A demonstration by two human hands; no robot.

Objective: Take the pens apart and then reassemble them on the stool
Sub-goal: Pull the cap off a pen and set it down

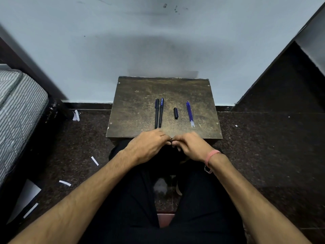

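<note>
Dark part in the hands: a small black pen piece [171, 140] shows only as a sliver between the fingertips, just over the near edge of the worn brown wooden stool [133, 110]; which piece it is I cannot tell.
Left hand: the left hand [149, 147] has its fingers curled in and pinches that piece from its own side.
Right hand: the right hand [190, 147] pinches the same piece from the other side, knuckles up; the opposed grips suggest pulling or twisting it apart, or together.
Axis of held piece: it seems to run left to right, along the stool's near edge.
Two black-and-blue capped pens [159, 112]: lying side by side on the stool, left of its middle, long axes running near to far, capped ends far; probably parked whole.
Short black pen cap [176, 113]: alone at the stool's middle, same near-to-far axis.
Blue ink refills [190, 113]: bundled together right of the stool's middle, tips towards the far edge and leaning slightly left; likely sorted by kind for easy reassembly.
</note>
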